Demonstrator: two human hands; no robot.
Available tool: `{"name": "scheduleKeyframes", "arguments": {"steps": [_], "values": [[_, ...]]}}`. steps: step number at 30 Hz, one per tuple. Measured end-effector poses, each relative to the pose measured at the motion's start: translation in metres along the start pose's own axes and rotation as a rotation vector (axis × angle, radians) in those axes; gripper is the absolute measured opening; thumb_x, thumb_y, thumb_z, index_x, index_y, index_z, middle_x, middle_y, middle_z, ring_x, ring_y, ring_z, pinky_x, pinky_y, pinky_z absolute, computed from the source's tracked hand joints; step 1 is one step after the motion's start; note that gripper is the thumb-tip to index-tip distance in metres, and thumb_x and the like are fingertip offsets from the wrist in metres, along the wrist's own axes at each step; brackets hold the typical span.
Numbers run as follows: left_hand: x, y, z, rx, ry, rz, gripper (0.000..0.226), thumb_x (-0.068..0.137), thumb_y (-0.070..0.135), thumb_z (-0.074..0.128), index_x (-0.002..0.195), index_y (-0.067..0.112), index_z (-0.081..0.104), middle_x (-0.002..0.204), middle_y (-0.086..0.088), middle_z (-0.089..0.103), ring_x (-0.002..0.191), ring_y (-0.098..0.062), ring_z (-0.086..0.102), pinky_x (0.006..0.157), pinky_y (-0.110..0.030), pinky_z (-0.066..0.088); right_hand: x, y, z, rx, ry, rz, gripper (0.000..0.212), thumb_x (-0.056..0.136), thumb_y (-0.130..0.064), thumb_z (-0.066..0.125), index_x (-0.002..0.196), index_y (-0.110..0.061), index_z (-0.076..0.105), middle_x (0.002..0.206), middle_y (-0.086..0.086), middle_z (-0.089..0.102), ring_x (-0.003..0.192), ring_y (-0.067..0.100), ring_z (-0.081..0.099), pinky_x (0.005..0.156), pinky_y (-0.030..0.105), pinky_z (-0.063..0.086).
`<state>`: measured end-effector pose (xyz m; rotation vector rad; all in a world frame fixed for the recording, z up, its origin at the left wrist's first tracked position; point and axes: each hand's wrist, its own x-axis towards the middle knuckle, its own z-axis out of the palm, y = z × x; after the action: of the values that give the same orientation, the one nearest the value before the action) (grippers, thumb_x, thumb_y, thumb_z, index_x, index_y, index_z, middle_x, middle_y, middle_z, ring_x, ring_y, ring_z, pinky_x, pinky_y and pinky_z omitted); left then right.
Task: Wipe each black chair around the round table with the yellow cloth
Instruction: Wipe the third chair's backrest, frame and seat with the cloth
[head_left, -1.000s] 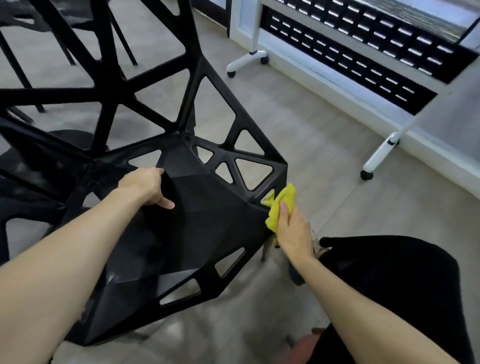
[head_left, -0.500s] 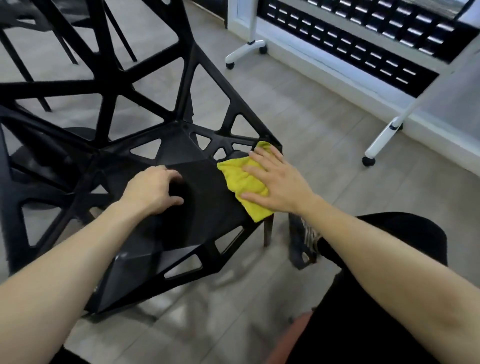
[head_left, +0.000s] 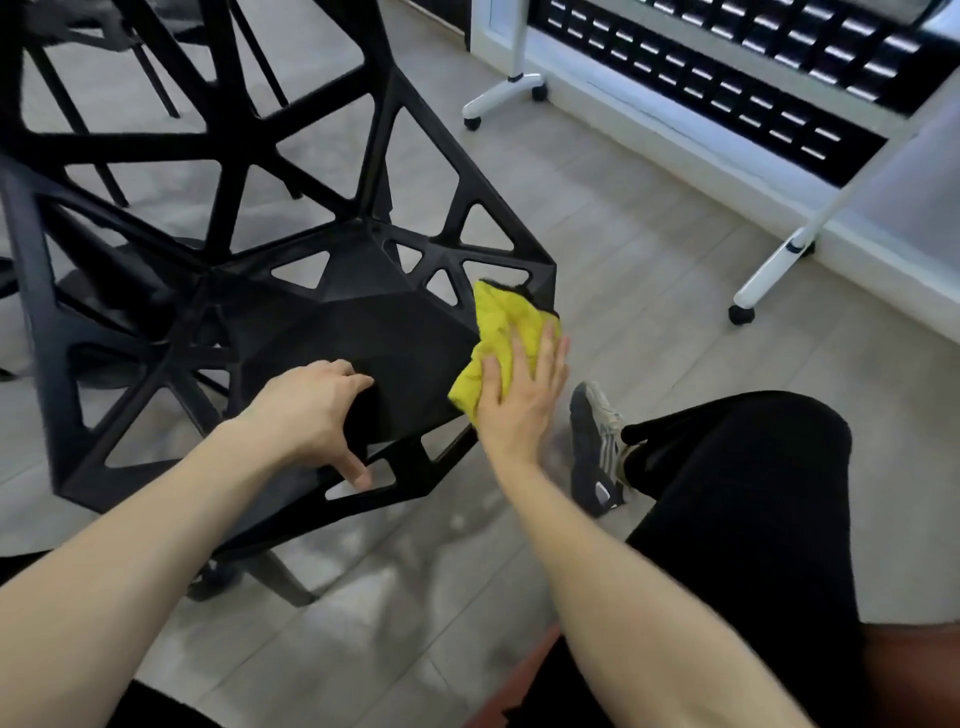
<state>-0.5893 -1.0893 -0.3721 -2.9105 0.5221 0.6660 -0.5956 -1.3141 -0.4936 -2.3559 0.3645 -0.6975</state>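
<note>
A right hand (head_left: 519, 400) presses a crumpled yellow cloth (head_left: 498, 338) flat-fingered onto the angular black plastic chair (head_left: 363, 322) seat's 3 o'clock edge. The left hand (head_left: 311, 410), its grip curled over the front rim at 6 o'clock, apparently steadies the chair.

Bare floor (head_left: 649, 249) lies open to the right of the chair (head_left: 363, 322). Farther right, white wheeled legs (head_left: 779, 260) stand in the way. A shoe (head_left: 597, 447) sits just beside the seat's right edge. The backrest's struts (head_left: 234, 171) wall the far side, with triangular gaps between.
</note>
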Motion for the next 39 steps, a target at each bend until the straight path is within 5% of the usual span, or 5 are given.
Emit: {"name": "scheduleKeyframes", "arguments": {"steps": [5, 13, 21, 32, 39], "values": [[0.002, -0.001, 0.002, 0.008, 0.007, -0.002, 0.132, 0.03, 0.092, 0.078, 0.146, 0.034, 0.054, 0.125, 0.013, 0.052, 0.122, -0.016, 0.055, 0.094, -0.04, 0.057, -0.068, -0.026, -0.002, 0.031, -0.166, -0.37, 0.049, 0.106, -0.05, 0.053, 0.15, -0.029, 0.059, 0.17, 0.005, 0.036, 0.158, 0.026, 0.029, 0.128, 0.059, 0.017], [0.002, -0.01, 0.011, -0.074, 0.019, 0.003, 0.154, 0.031, 0.096, 0.079, 0.165, 0.031, 0.04, 0.148, 0.012, 0.047, 0.136, -0.016, 0.045, 0.104, -0.04, 0.052, -0.018, -0.026, 0.016, 0.105, 0.161, 0.281, 0.059, 0.106, -0.045, 0.058, 0.159, -0.021, 0.048, 0.174, 0.015, 0.021, 0.16, 0.039, 0.021, 0.126, 0.056, 0.027], [0.003, -0.013, 0.016, -0.121, 0.052, 0.03, 0.149, 0.036, 0.091, 0.085, 0.165, 0.031, 0.039, 0.154, 0.01, 0.044, 0.141, -0.019, 0.04, 0.109, -0.042, 0.049, -0.028, -0.02, 0.014, 0.068, 0.057, 0.277, 0.067, 0.104, -0.054, 0.053, 0.163, -0.026, 0.04, 0.176, 0.013, 0.015, 0.161, 0.035, 0.018, 0.125, 0.059, 0.026], [-0.055, -0.036, 0.073, -0.231, 0.473, 0.102, 0.121, 0.065, 0.085, 0.079, 0.155, 0.012, 0.045, 0.152, -0.003, 0.045, 0.136, -0.024, 0.051, 0.117, -0.042, 0.047, -0.033, -0.069, -0.001, -0.207, -0.499, -0.995, 0.056, 0.098, -0.057, 0.055, 0.141, -0.023, 0.067, 0.167, 0.011, 0.041, 0.158, 0.034, 0.031, 0.127, 0.061, 0.017], [-0.086, -0.091, 0.098, 0.042, 0.578, -0.003, 0.078, 0.1, 0.069, 0.046, 0.149, 0.01, 0.058, 0.149, -0.009, 0.059, 0.137, -0.03, 0.056, 0.121, -0.044, 0.041, 0.088, -0.027, 0.0, -0.544, -0.649, -0.648, 0.08, 0.102, -0.062, 0.02, 0.157, -0.012, 0.049, 0.17, 0.011, 0.034, 0.161, 0.029, 0.022, 0.133, 0.044, 0.006]]}}
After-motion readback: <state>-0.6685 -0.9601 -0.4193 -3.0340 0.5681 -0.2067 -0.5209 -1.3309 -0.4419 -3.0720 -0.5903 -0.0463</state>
